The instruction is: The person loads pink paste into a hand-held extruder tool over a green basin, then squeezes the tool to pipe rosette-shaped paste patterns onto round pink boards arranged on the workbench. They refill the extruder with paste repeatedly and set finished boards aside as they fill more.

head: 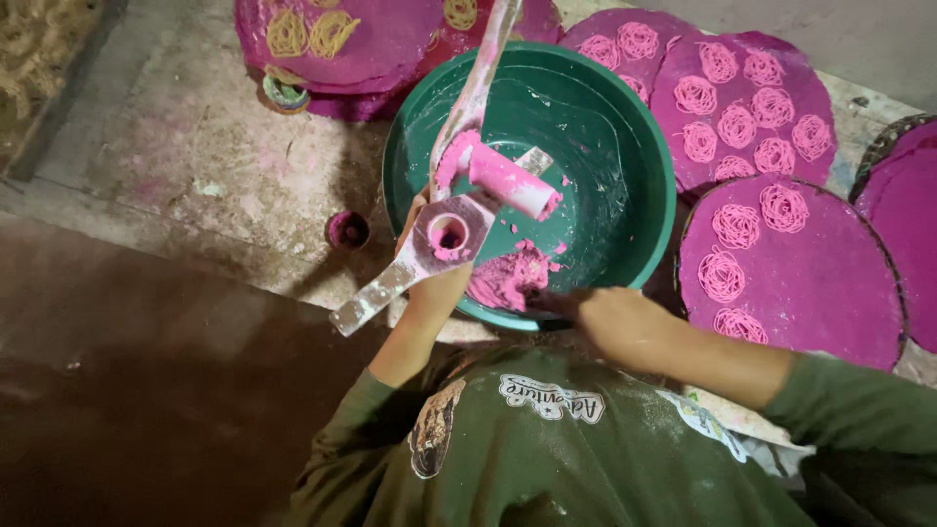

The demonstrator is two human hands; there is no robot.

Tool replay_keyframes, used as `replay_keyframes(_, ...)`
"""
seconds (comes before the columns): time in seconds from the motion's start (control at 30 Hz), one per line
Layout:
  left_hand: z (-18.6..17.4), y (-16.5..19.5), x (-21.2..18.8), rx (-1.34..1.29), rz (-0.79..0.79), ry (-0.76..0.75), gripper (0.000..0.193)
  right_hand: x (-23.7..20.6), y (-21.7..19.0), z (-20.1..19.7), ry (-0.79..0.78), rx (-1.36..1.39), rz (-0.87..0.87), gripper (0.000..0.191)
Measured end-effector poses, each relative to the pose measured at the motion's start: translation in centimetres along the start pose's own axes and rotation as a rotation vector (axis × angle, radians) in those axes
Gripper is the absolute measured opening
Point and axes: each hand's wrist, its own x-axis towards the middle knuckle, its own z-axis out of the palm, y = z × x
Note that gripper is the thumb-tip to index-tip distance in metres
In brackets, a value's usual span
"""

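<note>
A green basin (625, 146) sits on the ground and holds a lump of pink dough (508, 278) near its front rim. My left hand (429, 288) grips a metal dough press (449, 234) from below, above the basin's left side. The press is smeared pink, its cylinder opening faces up, and a pink plunger (512, 181) lies across it with a long handle pointing away. My right hand (610, 317) is at the basin's near rim next to the dough lump. It is blurred, so its fingers and any dough in them cannot be made out.
Round magenta mats (791, 263) with pink noodle coils lie right of the basin. More mats (332, 39) with yellow coils are at the top left. A small pink-stained cup (346, 229) stands left of the basin, and a small round lid (285, 93) lies nearby.
</note>
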Motion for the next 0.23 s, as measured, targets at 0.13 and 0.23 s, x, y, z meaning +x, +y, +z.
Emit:
replay_keyframes(0.13,-0.9,0.7,1.1,0.074,0.001,-0.045,0.057,-4.8,2.9,-4.1,0.276,0.434,-0.294,0.034)
replay_keyframes(0.23,-1.3,0.8,3.1,0.155,-0.017,-0.117,0.064,-7.6,5.6,-7.5,0.246,0.707,-0.400,0.039)
